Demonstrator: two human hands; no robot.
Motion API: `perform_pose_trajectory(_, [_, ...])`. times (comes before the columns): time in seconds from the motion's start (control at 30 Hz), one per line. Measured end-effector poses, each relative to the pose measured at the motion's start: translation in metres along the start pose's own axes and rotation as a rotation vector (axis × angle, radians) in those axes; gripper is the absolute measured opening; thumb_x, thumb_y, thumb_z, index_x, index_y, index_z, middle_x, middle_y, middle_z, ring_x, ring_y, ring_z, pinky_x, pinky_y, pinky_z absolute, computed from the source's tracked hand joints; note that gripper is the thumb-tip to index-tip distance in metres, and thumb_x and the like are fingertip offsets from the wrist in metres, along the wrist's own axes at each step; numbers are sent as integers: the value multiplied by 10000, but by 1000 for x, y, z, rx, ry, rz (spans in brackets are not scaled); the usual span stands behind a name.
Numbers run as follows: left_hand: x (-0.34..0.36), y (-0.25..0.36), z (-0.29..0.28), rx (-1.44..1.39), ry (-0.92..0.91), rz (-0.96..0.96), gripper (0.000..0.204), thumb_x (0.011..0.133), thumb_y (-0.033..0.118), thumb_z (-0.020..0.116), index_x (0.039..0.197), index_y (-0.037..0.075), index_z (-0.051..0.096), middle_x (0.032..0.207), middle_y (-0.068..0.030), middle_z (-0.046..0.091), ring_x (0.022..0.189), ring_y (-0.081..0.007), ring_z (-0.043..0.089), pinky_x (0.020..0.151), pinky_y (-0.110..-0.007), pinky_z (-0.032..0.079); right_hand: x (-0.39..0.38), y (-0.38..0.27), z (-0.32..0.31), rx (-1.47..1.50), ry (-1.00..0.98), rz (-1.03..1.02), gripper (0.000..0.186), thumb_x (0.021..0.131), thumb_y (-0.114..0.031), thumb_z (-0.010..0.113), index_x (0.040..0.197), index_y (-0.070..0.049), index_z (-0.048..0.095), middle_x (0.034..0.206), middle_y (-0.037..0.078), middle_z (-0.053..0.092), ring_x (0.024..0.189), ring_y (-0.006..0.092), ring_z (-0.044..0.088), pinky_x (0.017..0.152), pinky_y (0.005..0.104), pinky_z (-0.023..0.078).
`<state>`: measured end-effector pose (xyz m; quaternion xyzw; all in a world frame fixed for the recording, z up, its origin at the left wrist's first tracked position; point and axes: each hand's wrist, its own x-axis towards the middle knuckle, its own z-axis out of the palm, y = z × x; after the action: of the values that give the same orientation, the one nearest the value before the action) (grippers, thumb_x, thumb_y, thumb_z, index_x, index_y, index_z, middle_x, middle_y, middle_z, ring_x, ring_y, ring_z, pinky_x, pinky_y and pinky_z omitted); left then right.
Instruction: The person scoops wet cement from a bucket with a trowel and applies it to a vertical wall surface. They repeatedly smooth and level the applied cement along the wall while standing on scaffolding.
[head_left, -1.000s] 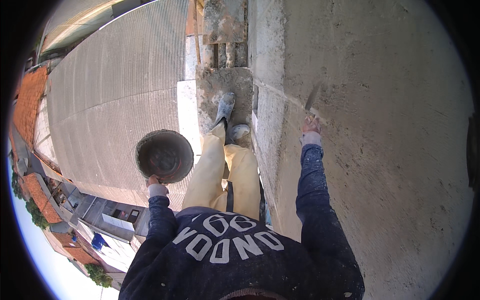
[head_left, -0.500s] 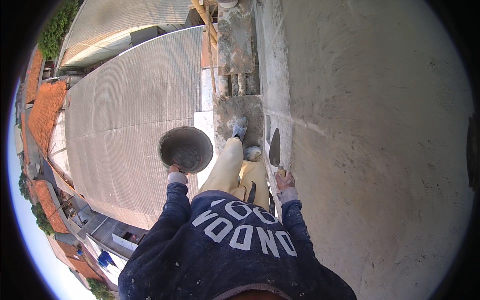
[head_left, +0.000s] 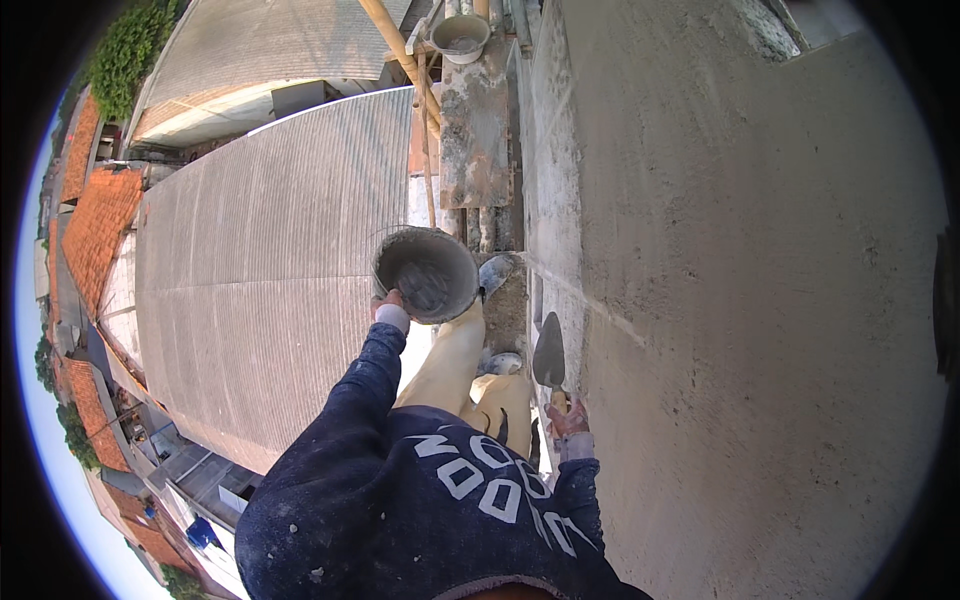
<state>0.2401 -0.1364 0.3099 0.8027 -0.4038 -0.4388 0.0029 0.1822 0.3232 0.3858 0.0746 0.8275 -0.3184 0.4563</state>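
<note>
My left hand (head_left: 390, 304) grips the near rim of a round, mortar-caked bucket (head_left: 428, 277) held out in front of me. Grey mortar residue coats its inside, and the bucket hides part of my front leg. On the right, my right hand (head_left: 568, 416) is closed around the wooden handle of a pointed trowel (head_left: 549, 352), whose blade points forward beside the wall. The trowel's blade looks apart from the grey rendered wall (head_left: 740, 300).
My feet stand on narrow, mortar-stained scaffold planks (head_left: 476, 130). Another bucket (head_left: 460, 38) stands farther along them. Bamboo poles (head_left: 392, 40) rise at the far left of the planks. Left of me lies a corrugated roof (head_left: 270, 250) below; the wall runs along my right.
The bucket in my left hand has moved forward and to the right. My right hand with the trowel sits a little lower in view. The far bucket now shows more fully.
</note>
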Motion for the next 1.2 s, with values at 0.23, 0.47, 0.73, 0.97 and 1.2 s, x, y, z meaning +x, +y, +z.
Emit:
perform_pose_trajectory(0.23, [108, 9, 154, 131, -56, 156, 656, 773, 240, 657, 1320, -56, 446, 1248, -288, 588, 1175, -410, 569, 1009, -383, 447, 114, -140, 28, -123, -87, -193, 727, 782, -370, 708, 1359, 3, 470, 1220, 254, 607, 1155, 384, 582, 1001, 423, 454])
perform_pose_trajectory(0.47, [186, 54, 252, 77, -179, 30, 676, 777, 241, 670, 1344, -47, 443, 1340, -279, 527, 1248, -396, 511, 1067, -374, 394, 290, -276, 74, -238, -232, -82, 744, 832, -424, 604, 1410, 7, 420, 1362, 249, 514, 1275, 376, 489, 1073, 414, 397])
perform_pose_trajectory(0.73, [208, 142, 330, -134, -378, 79, 236, 881, 178, 501, 989, -17, 578, 925, -218, 646, 693, -314, 674, 551, -386, 560, 452, -309, 146, 56, -206, -146, 667, 890, -381, 514, 1480, -121, 346, 1434, 189, 467, 1302, 359, 470, 1094, 421, 383])
perform_pose_trajectory(0.97, [300, 164, 398, -97, -609, 523, 315, 924, 100, 417, 1174, -68, 510, 1172, -216, 582, 1075, -370, 602, 948, -481, 529, 447, -142, 147, 628, -140, -46, 601, 935, -294, 559, 1465, -106, 348, 1304, 164, 579, 1038, 275, 648, 805, 388, 560])
perform_pose_trajectory(1.2, [351, 189, 451, -194, -738, 178, 403, 994, 151, 360, 1346, -44, 381, 1351, -257, 469, 1211, -472, 493, 1007, -674, 425, 277, 182, 144, 619, 271, 841, 564, 939, -242, 594, 1437, -139, 351, 1194, 137, 623, 871, 281, 685, 682, 484, 600])
